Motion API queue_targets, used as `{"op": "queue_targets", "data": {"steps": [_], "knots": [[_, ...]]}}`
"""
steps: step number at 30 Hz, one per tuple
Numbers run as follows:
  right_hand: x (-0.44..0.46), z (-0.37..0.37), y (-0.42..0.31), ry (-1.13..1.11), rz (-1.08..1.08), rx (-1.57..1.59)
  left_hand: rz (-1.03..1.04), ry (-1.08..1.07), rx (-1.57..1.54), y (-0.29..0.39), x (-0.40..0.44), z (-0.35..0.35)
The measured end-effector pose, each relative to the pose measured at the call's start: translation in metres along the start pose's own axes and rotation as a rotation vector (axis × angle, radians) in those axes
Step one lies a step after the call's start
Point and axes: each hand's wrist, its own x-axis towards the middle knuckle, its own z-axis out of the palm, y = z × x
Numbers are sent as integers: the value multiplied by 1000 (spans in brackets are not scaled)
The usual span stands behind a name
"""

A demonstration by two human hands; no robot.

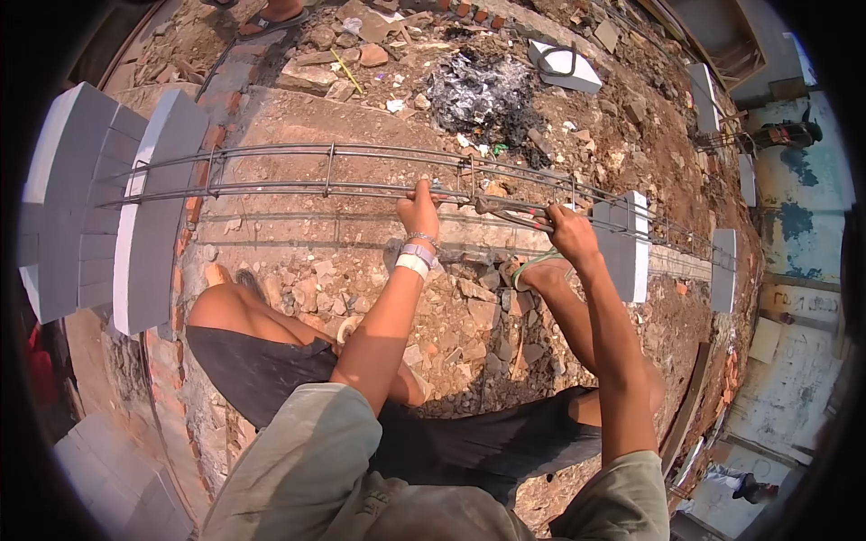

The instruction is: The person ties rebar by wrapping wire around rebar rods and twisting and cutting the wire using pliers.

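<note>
A long rebar cage [271,189] of thin steel bars and square stirrups [329,169] spans the view from left to right, propped on pale blocks. My left hand [419,215] is closed around its near bar, just left of a stirrup in the middle. In my right hand [574,238] are the handles of metal pincers [510,209]. Their jaws meet the near bar by that middle stirrup, and I cannot make out whether any wire is between them. A bracelet and a white band [416,259] circle my left wrist.
White-faced grey blocks [153,216] stand at left, with another block [634,248] at right. Rubble covers the ground around my feet. Beyond the cage lie an ash heap [478,90] and a block [564,68] with a dark curved piece on it. Another person's sandaled foot [275,20] shows at top left.
</note>
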Motion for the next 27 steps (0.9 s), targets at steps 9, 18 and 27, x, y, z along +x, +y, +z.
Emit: {"op": "queue_targets", "data": {"steps": [9, 18, 27], "knots": [[-51, -14, -64, 88, 235, 21, -529, -125, 7, 4, -105, 29], [-83, -37, -140, 125, 297, 77, -641, -182, -17, -21, -102, 72], [-54, -63, -101, -977, 774, 1658, -698, -286, -78, -13, -95, 52]]}}
